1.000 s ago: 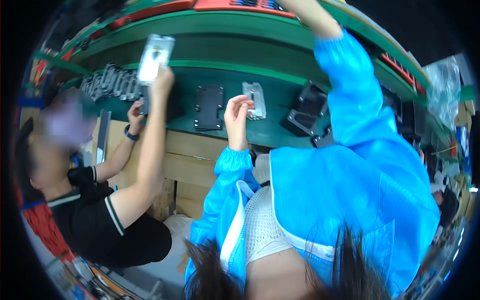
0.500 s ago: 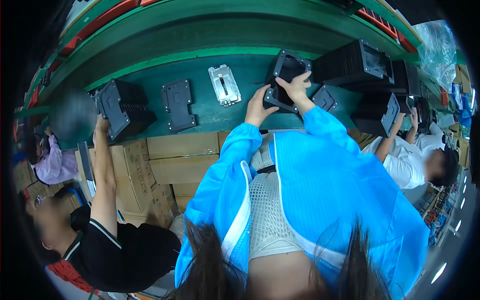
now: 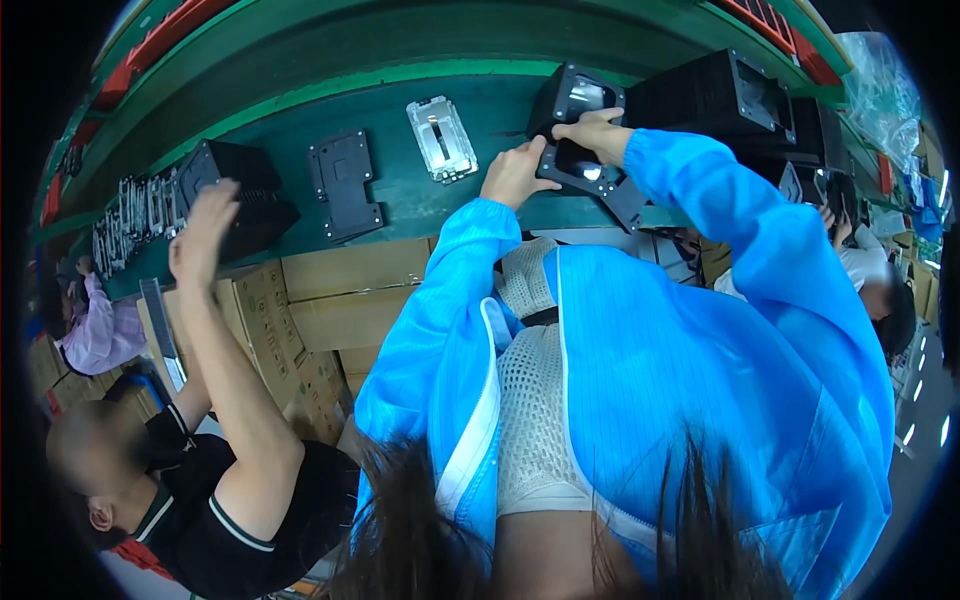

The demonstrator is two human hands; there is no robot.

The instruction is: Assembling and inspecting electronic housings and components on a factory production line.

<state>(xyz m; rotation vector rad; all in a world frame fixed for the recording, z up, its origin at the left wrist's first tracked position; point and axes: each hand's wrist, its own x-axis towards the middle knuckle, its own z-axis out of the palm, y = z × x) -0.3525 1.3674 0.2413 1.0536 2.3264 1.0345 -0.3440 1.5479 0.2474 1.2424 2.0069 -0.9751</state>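
Observation:
My left hand (image 3: 515,173) grips the left edge of a black rectangular frame part (image 3: 578,168), its thumb along the near side. My right hand (image 3: 598,136) closes over the far edge of the same part, fingers bent and partly hidden. A glossy dark panel shows in the part's opening, with a bright reflection. Just beyond my hands stands a stack of similar black frames (image 3: 548,100). Touching or close to the part's right end is a flat black plate (image 3: 626,204); I cannot tell whether they are joined.
A silver metal plate (image 3: 442,140) and a black cut-out plate (image 3: 343,180) lie on the green bench (image 3: 400,205). Black stacks stand at right (image 3: 700,100) and left (image 3: 240,180). A co-worker's hand (image 3: 203,230) is raised at left. Cardboard boxes (image 3: 350,270) sit below the bench edge.
My right hand has shifted to the part's far edge, and my right elbow has swung outward. Bright reflections now show in the openings. The left co-worker's hand has come away from the black stack.

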